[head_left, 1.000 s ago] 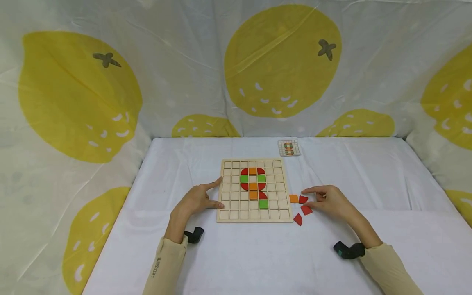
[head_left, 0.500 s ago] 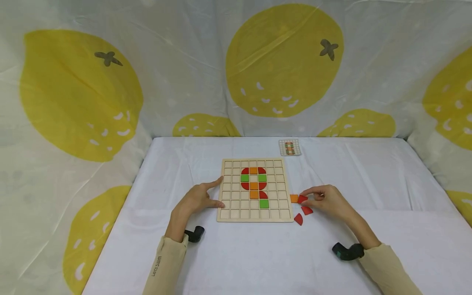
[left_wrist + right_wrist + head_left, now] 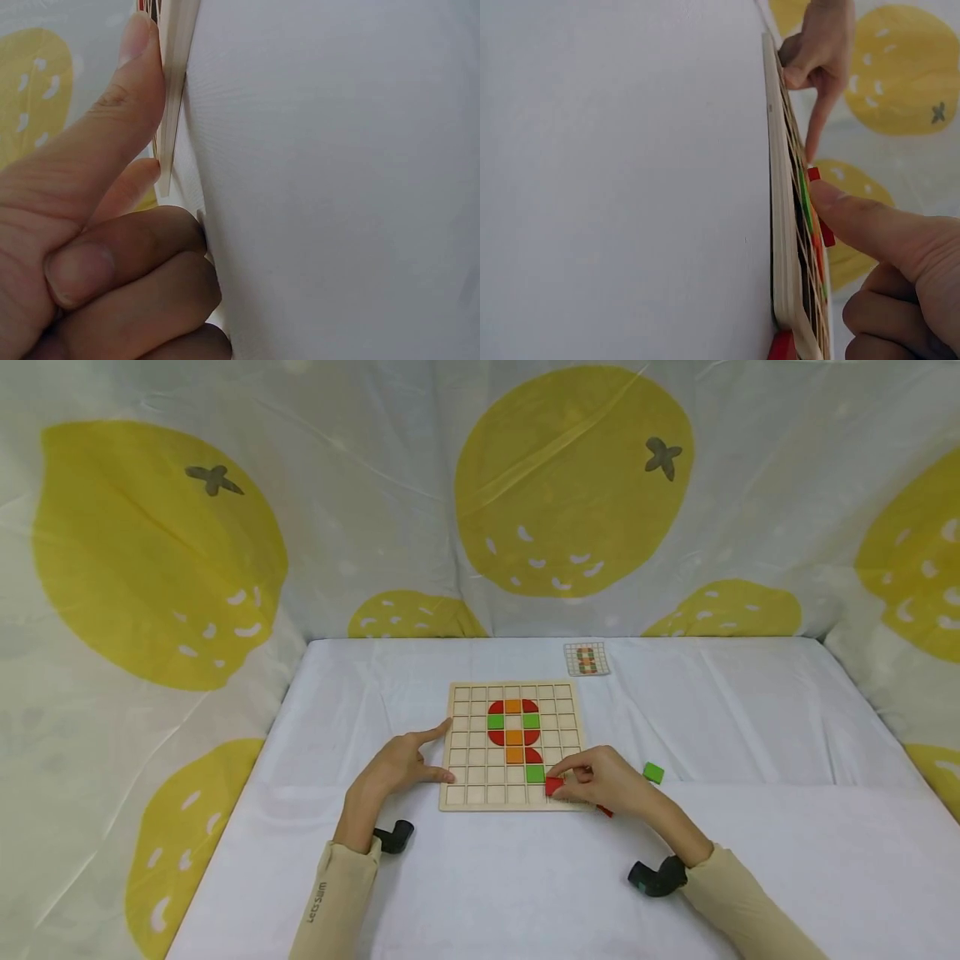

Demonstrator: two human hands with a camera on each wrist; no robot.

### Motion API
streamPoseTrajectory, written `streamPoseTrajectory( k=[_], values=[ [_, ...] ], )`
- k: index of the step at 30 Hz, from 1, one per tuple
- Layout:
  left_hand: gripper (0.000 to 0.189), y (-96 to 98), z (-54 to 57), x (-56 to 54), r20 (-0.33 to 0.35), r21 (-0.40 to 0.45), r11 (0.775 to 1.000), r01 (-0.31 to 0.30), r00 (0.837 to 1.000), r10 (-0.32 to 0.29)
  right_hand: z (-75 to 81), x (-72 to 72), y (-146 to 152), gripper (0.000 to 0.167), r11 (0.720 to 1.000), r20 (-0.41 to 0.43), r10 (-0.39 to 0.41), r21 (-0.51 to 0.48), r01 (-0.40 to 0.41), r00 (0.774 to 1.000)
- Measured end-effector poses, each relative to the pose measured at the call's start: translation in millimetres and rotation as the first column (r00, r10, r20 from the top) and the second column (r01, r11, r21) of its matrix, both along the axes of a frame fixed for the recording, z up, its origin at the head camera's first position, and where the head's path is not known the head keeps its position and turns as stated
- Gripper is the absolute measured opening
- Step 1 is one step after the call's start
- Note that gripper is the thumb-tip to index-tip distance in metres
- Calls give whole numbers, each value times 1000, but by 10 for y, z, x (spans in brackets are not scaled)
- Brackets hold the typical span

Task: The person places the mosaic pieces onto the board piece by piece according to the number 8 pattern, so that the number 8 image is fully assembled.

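A wooden grid board lies on the white cloth, with red, orange and green pieces set in its cells. My left hand rests at its left edge, thumb and index finger spread along the rim; in the left wrist view the other fingers are curled in. Between thumb and index finger my right hand pinches a red quarter-circle tile, over the lower right cells beside a green square. In the right wrist view that tile stands tilted above the board's surface.
A small pattern card lies behind the board's far right corner. One loose green square sits right of my right hand. Another red piece shows partly beneath that hand, by the board's near right corner.
My right hand has picked up a red quarter-circle tile from beside the board and carried it left over the grid. The loose green square has come into view. My left hand stays put.
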State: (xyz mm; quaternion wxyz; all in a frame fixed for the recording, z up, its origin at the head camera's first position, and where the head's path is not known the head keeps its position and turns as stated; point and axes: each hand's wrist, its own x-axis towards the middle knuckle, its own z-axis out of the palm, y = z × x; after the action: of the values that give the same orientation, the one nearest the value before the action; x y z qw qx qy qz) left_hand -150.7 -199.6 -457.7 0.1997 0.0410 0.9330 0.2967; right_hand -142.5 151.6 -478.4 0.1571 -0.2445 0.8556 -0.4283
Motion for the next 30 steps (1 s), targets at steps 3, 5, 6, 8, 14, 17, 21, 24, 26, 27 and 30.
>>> streamPoseTrajectory(
  k=[3,5,6,8,14,17,21,24,26,27,30],
  values=[
    [101,-5,-3,5,-4,4,1000,2,1000,-2,2,11,-97,21,999,-14,32,9,-32,999],
    [101,-6,-5,6,-6,7,1000,1,1000,-1,8,19,-129,21,999,-28,46,14,-46,999],
    [102,-5,-3,7,-8,7,1000,3,1000,-3,11,23,-135,21,999,-35,48,14,-48,998],
    [102,-1,1,5,-8,9,1000,5,1000,-5,16,31,-134,20,999,-37,42,15,-42,998],
    [102,-1,-3,4,-7,8,1000,6,1000,-6,-13,34,-119,16,999,-20,36,5,-36,999],
    [102,-1,-9,2,-6,10,1000,2,1000,-2,-36,33,-126,14,999,-20,38,-5,-39,999],
    [101,-1,-12,-6,-8,9,1000,0,1000,0,-55,39,-145,14,999,-32,35,-29,-36,999],
    [101,-2,-14,-8,-10,6,1000,2,1000,-2,-60,53,-169,14,999,-49,29,-31,-30,998],
    [101,-3,-16,-6,-11,4,1000,3,1000,-3,-60,64,-183,14,1000,-55,23,-19,-24,998],
    [101,-3,-17,-5,-11,3,1000,2,1000,-2,-55,69,-189,14,1000,-59,21,-10,-21,998],
    [101,-4,-20,-2,-10,3,1000,3,1000,-3,-49,77,-184,15,1000,-51,14,4,-14,999]
  ],
)
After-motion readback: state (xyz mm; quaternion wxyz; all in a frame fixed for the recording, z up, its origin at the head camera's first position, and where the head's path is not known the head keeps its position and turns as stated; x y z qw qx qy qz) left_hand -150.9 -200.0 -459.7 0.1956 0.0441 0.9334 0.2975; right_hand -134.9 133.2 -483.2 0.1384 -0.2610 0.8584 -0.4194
